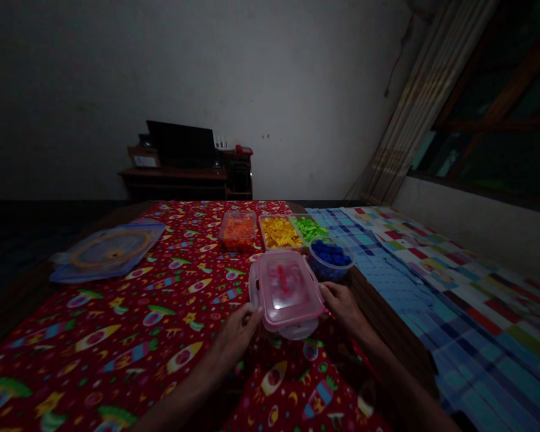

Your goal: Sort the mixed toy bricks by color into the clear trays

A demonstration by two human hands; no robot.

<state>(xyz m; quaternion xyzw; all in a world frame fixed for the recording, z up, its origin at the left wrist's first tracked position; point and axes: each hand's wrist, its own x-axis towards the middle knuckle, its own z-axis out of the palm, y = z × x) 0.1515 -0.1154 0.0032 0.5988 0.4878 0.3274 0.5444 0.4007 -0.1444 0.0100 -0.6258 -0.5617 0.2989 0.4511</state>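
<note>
- Risk: the pink-lidded container [292, 288] could spill its red contents if tilted or lifted by the lid. Probable cause: the near flap [299, 330] and the left flap [254, 291] splay outward, apparently unlatched; lid seating cannot be confirmed.
- Left hand [237, 331]: partly closed, thumb and fingers gripping the container's near-left corner.
- Right hand [344, 305]: partly closed, gripping the container's right side.
- Container position: on the red cloth [180, 312], toward the table's right edge [387, 318]. Risk: the cloth could ruck if the container is dragged.
- Blue-piece tub [330, 259]: just beyond the right hand, near the same edge. Risk: a knock from the container or knuckles could tip this uncovered tub.
- Yellow-piece container [281, 231] and green-piece container [310, 229]: farther back, side by side. Risk: a forward push could disturb them.
</note>
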